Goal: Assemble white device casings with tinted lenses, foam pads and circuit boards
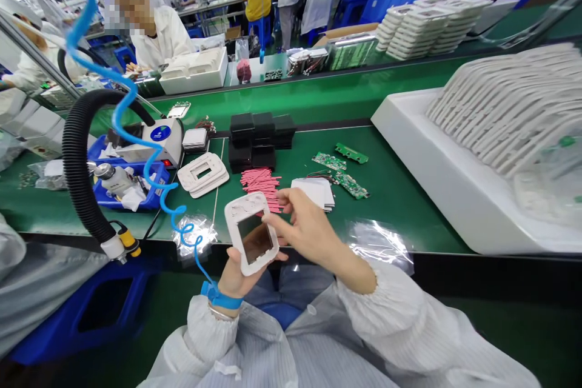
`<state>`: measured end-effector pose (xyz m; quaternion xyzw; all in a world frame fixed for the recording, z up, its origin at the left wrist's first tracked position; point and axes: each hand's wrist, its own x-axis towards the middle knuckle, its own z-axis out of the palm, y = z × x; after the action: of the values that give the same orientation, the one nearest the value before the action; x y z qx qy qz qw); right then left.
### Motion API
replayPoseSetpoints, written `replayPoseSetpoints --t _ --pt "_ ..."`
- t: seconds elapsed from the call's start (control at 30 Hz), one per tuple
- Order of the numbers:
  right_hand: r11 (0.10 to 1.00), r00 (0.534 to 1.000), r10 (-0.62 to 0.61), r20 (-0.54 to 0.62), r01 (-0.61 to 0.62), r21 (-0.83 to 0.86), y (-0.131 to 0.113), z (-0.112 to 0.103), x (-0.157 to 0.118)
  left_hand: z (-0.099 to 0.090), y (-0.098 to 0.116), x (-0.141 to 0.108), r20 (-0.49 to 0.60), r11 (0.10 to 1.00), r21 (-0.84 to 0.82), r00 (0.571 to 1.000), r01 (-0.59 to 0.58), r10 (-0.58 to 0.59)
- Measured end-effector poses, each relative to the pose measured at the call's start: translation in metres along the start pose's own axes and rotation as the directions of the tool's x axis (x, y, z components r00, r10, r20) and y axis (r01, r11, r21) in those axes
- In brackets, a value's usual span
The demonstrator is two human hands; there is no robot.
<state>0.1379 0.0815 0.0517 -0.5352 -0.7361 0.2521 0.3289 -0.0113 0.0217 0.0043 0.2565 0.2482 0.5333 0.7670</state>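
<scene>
My left hand (236,279), with a blue wrist strap (221,297) at its wrist, is closed around a white plastic housing (243,205). The housing is tilted above the table's front edge, and a dark screen (255,241) sits in its window. My right hand (313,233) reaches over from the right; its thumb touches the screen's upper right edge and its index finger is apart from the thumb. Just beyond the housing lie pink strips (260,180). A stack of white square pieces (313,193) lies beyond my right hand.
Black blocks (252,139), green circuit boards (348,185) and white face plates (203,174) lie on the green table. At right stands a foam box (418,194) of white housings. A black hose (75,157) and coiled blue cord (122,91) hang at left. A co-worker (159,30) sits opposite.
</scene>
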Motion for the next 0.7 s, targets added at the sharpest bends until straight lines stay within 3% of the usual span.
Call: replayPoseSetpoints --t 0.1,0.17,0.27,0.33,0.5,0.6,0.7 --pt "0.978 0.998 -0.059 0.014 0.061 -0.199 0.036 -0.023 0.017 -0.001 0.01 -0.001 -0.014 0.976 -0.201 0.996 0.079 -0.083" --pt "0.932 0.998 -0.021 0.052 0.038 -0.36 0.062 -0.035 0.027 -0.001 0.016 -0.001 -0.06 0.945 -0.316 0.992 0.088 -0.112" --pt "0.905 0.989 0.032 0.145 0.033 -0.423 0.089 -0.044 0.037 -0.002 0.019 -0.001 -0.108 0.921 -0.383 0.987 0.069 -0.119" --pt "0.901 0.984 0.003 0.176 0.073 -0.427 0.094 -0.044 0.039 -0.002 0.018 -0.001 -0.108 0.927 -0.37 0.988 0.061 -0.108" --pt "0.875 0.991 -0.112 0.069 0.132 -0.466 0.069 -0.046 0.028 -0.003 0.011 -0.002 -0.054 0.962 -0.264 0.995 0.072 -0.089" --pt "0.924 0.967 -0.252 0.042 0.253 -0.286 0.037 -0.046 0.008 -0.001 0.002 0.0 -0.104 0.97 -0.225 0.987 0.096 -0.121" --pt "0.932 0.93 -0.347 0.12 0.356 -0.064 0.012 -0.035 -0.013 0.003 -0.006 0.001 -0.17 0.966 -0.242 0.977 0.088 -0.132"
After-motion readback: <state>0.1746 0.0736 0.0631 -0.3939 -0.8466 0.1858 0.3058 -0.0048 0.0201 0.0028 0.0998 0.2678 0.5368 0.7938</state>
